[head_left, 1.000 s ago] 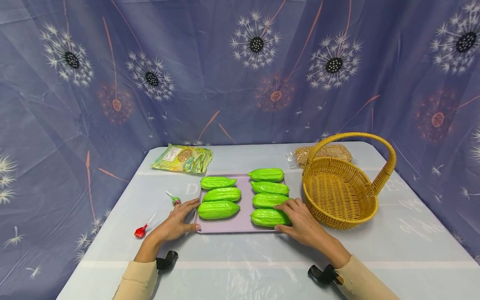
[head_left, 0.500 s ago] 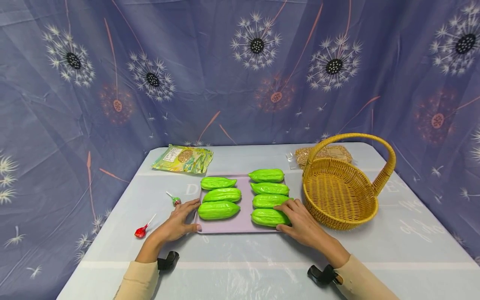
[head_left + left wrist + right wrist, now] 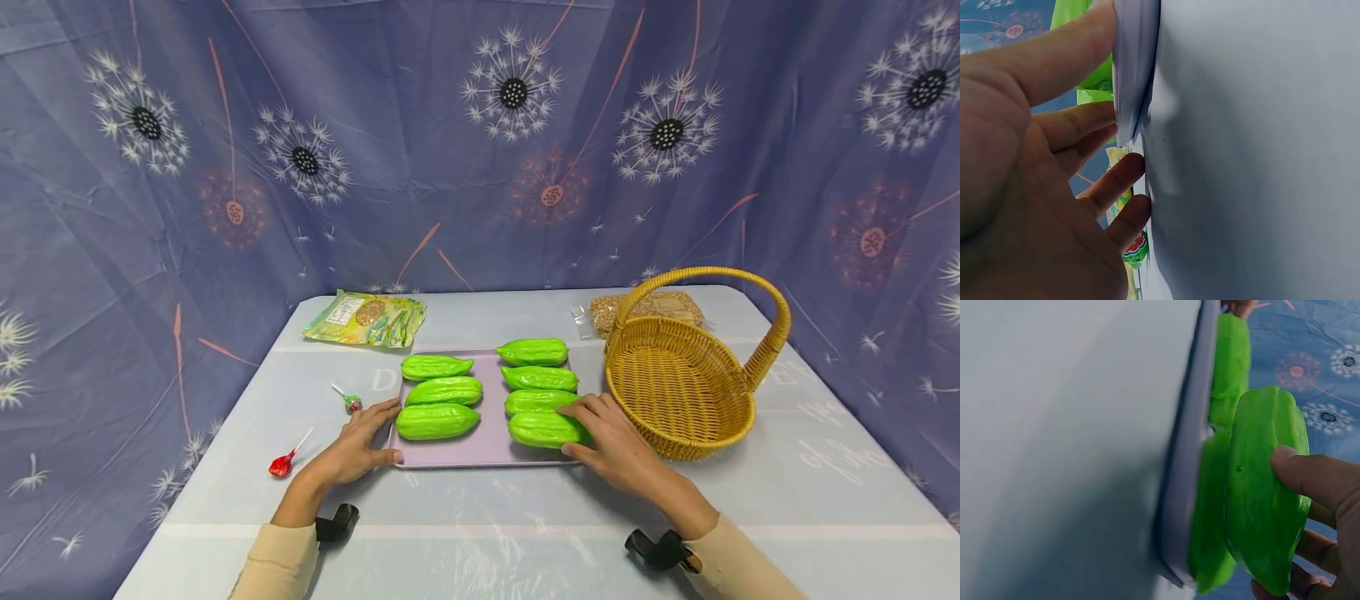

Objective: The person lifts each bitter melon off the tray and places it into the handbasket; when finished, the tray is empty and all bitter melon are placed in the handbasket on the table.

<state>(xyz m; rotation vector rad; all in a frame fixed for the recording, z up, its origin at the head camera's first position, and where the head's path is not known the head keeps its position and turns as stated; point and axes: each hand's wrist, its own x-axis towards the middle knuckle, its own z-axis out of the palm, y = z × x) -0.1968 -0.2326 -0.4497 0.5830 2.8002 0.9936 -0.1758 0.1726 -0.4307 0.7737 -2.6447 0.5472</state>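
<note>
Your right hand (image 3: 611, 446) grips the nearest gourd (image 3: 547, 429), thumb and fingers curled round it, its end lifted off the tray (image 3: 491, 437). The right wrist view shows that gap; the head view hides it. Your left hand (image 3: 352, 446) pinches the tray's near corner, thumb on top, fingers beneath, as the left wrist view shows. Seven glossy, ridged green gourds: three by your left hand, four by your right. One woven wicker basket (image 3: 678, 392) sits just beyond your right hand.
</note>
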